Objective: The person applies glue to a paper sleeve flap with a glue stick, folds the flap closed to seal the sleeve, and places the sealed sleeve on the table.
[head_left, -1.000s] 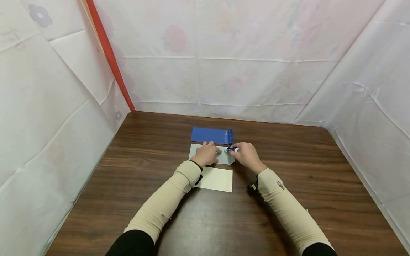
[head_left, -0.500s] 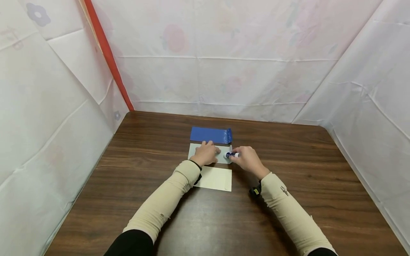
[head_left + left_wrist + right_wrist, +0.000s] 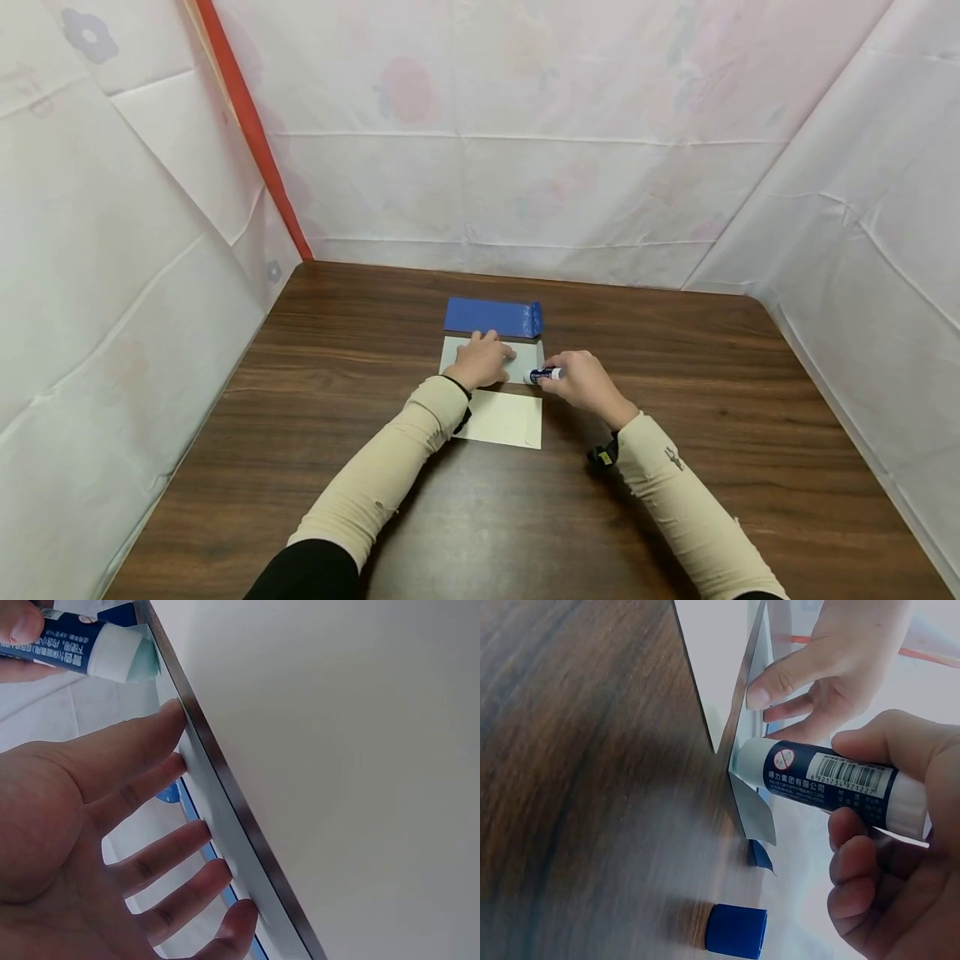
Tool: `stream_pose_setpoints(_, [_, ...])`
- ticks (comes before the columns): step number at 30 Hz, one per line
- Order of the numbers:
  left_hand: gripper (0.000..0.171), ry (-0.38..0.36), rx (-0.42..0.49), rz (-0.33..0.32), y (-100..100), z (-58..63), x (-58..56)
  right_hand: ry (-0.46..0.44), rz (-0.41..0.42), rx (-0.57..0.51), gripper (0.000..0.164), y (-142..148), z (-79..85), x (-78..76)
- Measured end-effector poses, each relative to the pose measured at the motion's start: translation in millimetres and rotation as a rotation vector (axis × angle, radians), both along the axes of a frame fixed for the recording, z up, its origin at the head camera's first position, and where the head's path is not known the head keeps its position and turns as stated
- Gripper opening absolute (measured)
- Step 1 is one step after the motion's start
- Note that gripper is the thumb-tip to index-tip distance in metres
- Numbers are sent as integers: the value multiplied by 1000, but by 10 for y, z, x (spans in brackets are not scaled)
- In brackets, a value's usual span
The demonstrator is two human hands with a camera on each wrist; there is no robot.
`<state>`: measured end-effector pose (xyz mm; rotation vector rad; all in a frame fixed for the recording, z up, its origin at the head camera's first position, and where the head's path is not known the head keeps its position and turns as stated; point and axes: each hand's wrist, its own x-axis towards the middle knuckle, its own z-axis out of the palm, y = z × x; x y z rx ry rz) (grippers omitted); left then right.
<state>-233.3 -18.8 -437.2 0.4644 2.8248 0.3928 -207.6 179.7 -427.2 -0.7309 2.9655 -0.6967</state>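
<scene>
My left hand (image 3: 480, 362) rests with spread fingers on a pale grey-green paper piece (image 3: 527, 353), fingertips pressing its surface. At that piece's right end, my right hand (image 3: 588, 385) grips a glue stick (image 3: 829, 774) between thumb and fingers. The glue stick lies tilted low, its pale green tip right at the paper by the near corner. Beside the tip, the end flap (image 3: 754, 813) angles up from the table. In the left wrist view, the glue stick (image 3: 71, 643) shows just past my left thumb.
A blue paper piece (image 3: 483, 317) with a raised, white-smeared end flap lies behind the grey-green one. Closer to me lies a cream paper piece (image 3: 502, 419). A blue cap (image 3: 735, 931) stands on the wooden table (image 3: 480, 517), with white sheeting (image 3: 480, 192) behind.
My right hand has drawn the glue stick toward me along the paper's right end. The end flap, flatter earlier, now stands up. My left hand stays in place.
</scene>
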Motion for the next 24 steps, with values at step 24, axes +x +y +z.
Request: stream_pose_setpoints(24, [44,-10,16,10,10,-10,9,5,-128,-123,30,-42,19,-317])
